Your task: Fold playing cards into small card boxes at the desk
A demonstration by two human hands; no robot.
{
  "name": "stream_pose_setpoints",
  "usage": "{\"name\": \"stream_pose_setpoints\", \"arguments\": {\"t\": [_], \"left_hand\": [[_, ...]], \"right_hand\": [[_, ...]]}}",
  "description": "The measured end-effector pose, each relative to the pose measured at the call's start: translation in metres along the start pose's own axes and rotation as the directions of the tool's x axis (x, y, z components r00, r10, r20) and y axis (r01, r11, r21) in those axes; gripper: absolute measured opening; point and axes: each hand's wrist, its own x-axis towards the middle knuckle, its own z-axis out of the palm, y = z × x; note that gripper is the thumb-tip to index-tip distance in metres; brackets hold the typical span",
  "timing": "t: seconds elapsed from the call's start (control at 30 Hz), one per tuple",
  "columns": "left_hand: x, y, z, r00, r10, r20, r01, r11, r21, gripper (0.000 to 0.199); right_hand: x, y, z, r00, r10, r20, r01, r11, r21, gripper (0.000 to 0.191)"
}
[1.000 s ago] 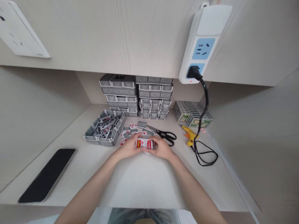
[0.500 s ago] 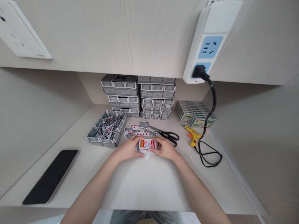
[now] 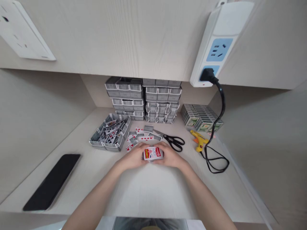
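Between my two hands is a deck of playing cards (image 3: pixel 153 153), its top card red, white and yellow. My left hand (image 3: pixel 137 155) grips the deck's left end, and my right hand (image 3: pixel 169 155) grips its right end. Thumbs lie along the near edge; the fingers on the far side are partly hidden. Just beyond the hands lie loose playing cards (image 3: pixel 146 138), some face up with red pips. A small grey-backed stack of cards (image 3: pixel 148 128) sits behind them. Black-handled scissors (image 3: pixel 174 141) rest to the right of the loose cards.
A basket of folded cards (image 3: pixel 115 148) holding loose cards stands left. Similar card boxes (image 3: pixel 163 95) are stacked behind. To the right are a yellow glue gun (image 3: pixel 199 140), its black cable (image 3: pixel 216 159) and packed card boxes (image 3: pixel 201 116). A black phone-like slab (image 3: pixel 52 182) lies front left.
Both hands have drawn slightly nearer to me with the deck. Cards left of the hands now show more. A white card edge that stuck out below the deck is no longer seen.
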Motion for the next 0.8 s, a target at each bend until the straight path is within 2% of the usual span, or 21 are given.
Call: {"name": "stream_pose_setpoints", "arguments": {"t": [0.1,0.27,0.33,0.47,0.53,0.67,0.8], "left_hand": [[0.0,0.006,0.005,0.999,0.017,-0.034,-0.018,1.0,-0.012,0.047],[0.0,0.015,0.016,0.997,0.007,-0.078,-0.008,1.0,-0.013,0.06],[-0.001,0.019,0.02,0.995,0.005,-0.104,-0.007,1.0,-0.021,0.068],[0.0,0.025,0.03,0.984,0.027,-0.177,-0.04,0.997,-0.07,0.08],[0.003,0.022,0.035,0.973,0.025,-0.229,-0.051,0.993,-0.111,0.072],[0.009,0.008,0.046,0.958,-0.016,-0.285,-0.032,0.986,-0.164,0.041],[0.011,0.002,0.051,0.909,-0.092,-0.407,0.0,0.975,-0.222,0.034]], "right_hand": [[0.0,0.004,-0.003,0.999,0.036,0.001,-0.036,0.999,0.039,0.061],[0.001,0.009,-0.004,0.991,0.125,-0.037,-0.124,0.992,0.033,0.058],[0.001,0.006,-0.002,0.988,0.137,-0.077,-0.139,0.99,-0.017,0.049],[0.003,-0.004,0.004,0.961,0.152,-0.231,-0.199,0.96,-0.198,0.031],[0.003,-0.009,0.007,0.961,0.122,-0.249,-0.191,0.942,-0.276,0.028],[0.002,-0.01,0.01,0.968,0.084,-0.235,-0.16,0.932,-0.326,0.031],[0.003,0.0,0.013,0.953,0.111,-0.281,-0.163,0.972,-0.17,0.049]]}}
